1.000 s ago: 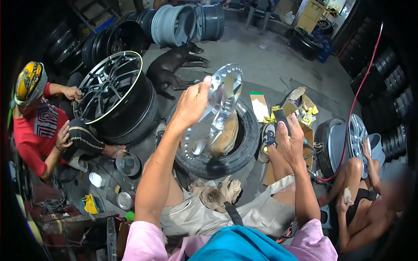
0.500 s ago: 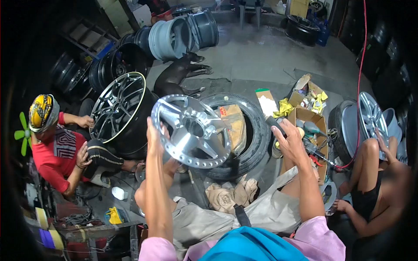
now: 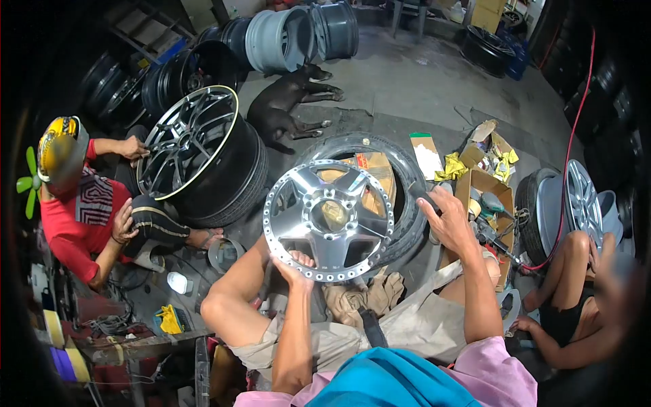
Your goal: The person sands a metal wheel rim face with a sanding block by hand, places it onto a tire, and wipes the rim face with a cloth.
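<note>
A shiny five-spoke metal wheel centre [image 3: 330, 252] with small holes round its rim faces up in front of me. My left hand [image 3: 293, 270] grips its lower left edge from below, the fingertips showing through a gap between spokes. To the right, apart from the disc, my right hand [image 3: 444, 216] pinches a small dark block [image 3: 417, 191] between thumb and fingers. Beneath and beyond the disc a tyre [image 3: 413, 166] lies on the floor, with a brown cardboard package [image 3: 381, 178] inside its opening.
A person in red [image 3: 81, 210] holds a large black rim [image 3: 203, 178] at left. Another person [image 3: 576, 298] sits by a silver wheel [image 3: 584, 197] at right. A dog [image 3: 281, 105] lies behind; a box of tools [image 3: 485, 203] and red hose [image 3: 573, 146] are at right.
The wheel centre has turned from edge-on to face-up. My left hand has moved from its upper side to underneath its lower left edge. My right hand still holds the dark block.
</note>
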Demonstrator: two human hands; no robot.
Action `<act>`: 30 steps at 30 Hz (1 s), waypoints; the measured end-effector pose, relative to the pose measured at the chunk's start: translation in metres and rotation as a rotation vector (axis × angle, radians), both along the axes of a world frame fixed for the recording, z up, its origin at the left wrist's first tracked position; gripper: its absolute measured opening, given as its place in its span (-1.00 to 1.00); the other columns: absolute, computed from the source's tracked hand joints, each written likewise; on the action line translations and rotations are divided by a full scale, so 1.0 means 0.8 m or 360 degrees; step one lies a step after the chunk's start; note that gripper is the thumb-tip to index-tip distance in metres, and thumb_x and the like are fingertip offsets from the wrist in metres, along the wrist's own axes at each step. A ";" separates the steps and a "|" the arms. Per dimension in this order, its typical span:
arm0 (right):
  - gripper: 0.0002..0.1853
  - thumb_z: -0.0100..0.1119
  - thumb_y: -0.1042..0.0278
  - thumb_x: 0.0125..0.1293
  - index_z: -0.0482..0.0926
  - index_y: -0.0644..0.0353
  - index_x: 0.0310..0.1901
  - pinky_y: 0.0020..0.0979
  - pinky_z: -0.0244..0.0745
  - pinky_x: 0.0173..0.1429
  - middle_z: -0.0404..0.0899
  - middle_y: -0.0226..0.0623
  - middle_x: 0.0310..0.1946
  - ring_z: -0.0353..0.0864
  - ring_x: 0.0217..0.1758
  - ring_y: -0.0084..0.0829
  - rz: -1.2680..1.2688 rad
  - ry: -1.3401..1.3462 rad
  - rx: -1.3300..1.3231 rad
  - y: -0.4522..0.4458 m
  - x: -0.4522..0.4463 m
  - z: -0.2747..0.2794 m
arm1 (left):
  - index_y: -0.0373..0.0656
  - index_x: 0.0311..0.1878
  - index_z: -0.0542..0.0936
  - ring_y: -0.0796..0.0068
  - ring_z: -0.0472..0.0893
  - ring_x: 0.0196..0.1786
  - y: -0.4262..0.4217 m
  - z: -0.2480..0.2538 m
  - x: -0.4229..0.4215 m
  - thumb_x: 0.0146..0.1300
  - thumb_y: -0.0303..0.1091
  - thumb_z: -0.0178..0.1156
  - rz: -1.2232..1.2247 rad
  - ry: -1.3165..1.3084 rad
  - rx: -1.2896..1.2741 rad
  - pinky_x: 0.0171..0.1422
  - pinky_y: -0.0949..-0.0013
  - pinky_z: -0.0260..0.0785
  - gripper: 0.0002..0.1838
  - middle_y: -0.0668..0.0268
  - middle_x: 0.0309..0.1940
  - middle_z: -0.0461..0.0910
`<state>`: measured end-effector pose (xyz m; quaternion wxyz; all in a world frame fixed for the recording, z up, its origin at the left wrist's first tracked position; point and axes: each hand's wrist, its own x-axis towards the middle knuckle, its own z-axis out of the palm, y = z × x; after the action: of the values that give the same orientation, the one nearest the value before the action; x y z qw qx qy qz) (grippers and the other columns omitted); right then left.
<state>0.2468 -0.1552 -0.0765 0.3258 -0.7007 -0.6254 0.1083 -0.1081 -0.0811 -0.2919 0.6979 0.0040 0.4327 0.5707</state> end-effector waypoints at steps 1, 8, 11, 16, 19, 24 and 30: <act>-0.62 0.26 0.17 0.54 0.67 0.45 -0.01 0.00 0.52 0.08 0.60 0.10 -0.16 0.64 -0.05 0.18 0.0002 0.0014 -0.0027 0.000 -0.003 0.001 | 0.11 -0.61 0.28 0.43 0.26 -0.68 -0.006 0.001 0.009 0.41 0.68 -0.31 0.0092 -0.0057 -0.0050 -0.54 0.28 0.14 -0.17 0.45 -0.72 0.28; -0.63 0.26 0.18 0.55 0.68 0.43 -0.05 -0.04 0.51 0.03 0.58 0.07 -0.20 0.62 -0.08 0.16 -0.0033 -0.0080 -0.0070 -0.023 0.017 -0.027 | 0.05 -0.57 0.24 0.35 0.29 -0.61 -0.050 -0.016 0.057 0.35 0.78 -0.39 0.0192 -0.0267 -0.0192 -0.44 0.27 0.23 -0.10 0.41 -0.67 0.28; -0.63 0.26 0.17 0.54 0.68 0.44 -0.05 -0.02 0.48 0.01 0.56 0.08 -0.23 0.60 -0.11 0.18 -0.0004 0.0043 -0.0170 -0.025 0.015 -0.011 | -0.01 -0.50 0.25 0.25 0.41 -0.46 -0.061 -0.019 0.071 0.30 0.81 -0.43 0.0071 -0.0364 0.0093 -0.21 0.19 0.37 -0.06 0.32 -0.59 0.31; -0.62 0.26 0.16 0.55 0.67 0.44 -0.05 -0.01 0.47 0.01 0.54 0.07 -0.25 0.59 -0.11 0.16 -0.0029 -0.0007 -0.0110 -0.029 0.013 -0.014 | -0.15 -0.25 0.39 0.01 0.56 -0.17 -0.085 -0.008 0.122 0.27 0.83 -0.48 0.0018 -0.0379 0.0116 0.18 -0.17 0.43 0.04 0.18 -0.38 0.44; -0.62 0.25 0.16 0.55 0.68 0.44 -0.03 -0.01 0.48 0.02 0.57 0.08 -0.23 0.61 -0.11 0.16 -0.0052 -0.0009 -0.0182 -0.035 0.012 -0.009 | -0.07 0.13 0.37 -0.01 0.47 0.37 -0.103 -0.024 0.144 0.16 0.90 -0.46 -0.0334 -0.0385 -0.0099 0.53 -0.22 0.25 0.12 0.04 0.18 0.55; -0.62 0.25 0.15 0.55 0.68 0.43 -0.04 -0.02 0.47 0.02 0.56 0.08 -0.22 0.59 -0.11 0.17 -0.0075 0.0008 -0.0171 -0.046 0.028 -0.026 | -0.03 0.46 0.29 -0.11 0.32 0.58 -0.114 -0.002 0.185 0.02 0.96 -0.43 -0.0478 -0.0411 -0.0026 0.61 -0.27 0.19 0.31 -0.05 0.55 0.32; -0.63 0.26 0.16 0.54 0.69 0.43 -0.03 -0.01 0.49 0.02 0.59 0.11 -0.19 0.62 -0.08 0.19 -0.0119 -0.0018 -0.0275 -0.050 0.032 -0.019 | 0.21 0.75 0.01 -0.30 0.25 0.62 -0.122 0.004 0.218 -0.05 0.98 -0.54 -0.0678 -0.0648 0.0025 0.67 -0.34 0.06 0.40 -0.16 0.63 0.20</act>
<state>0.2724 -0.1954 -0.0918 0.2643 -0.7497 -0.5889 0.1455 0.0663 -0.1790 -0.2887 0.8744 -0.0146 0.2687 0.4038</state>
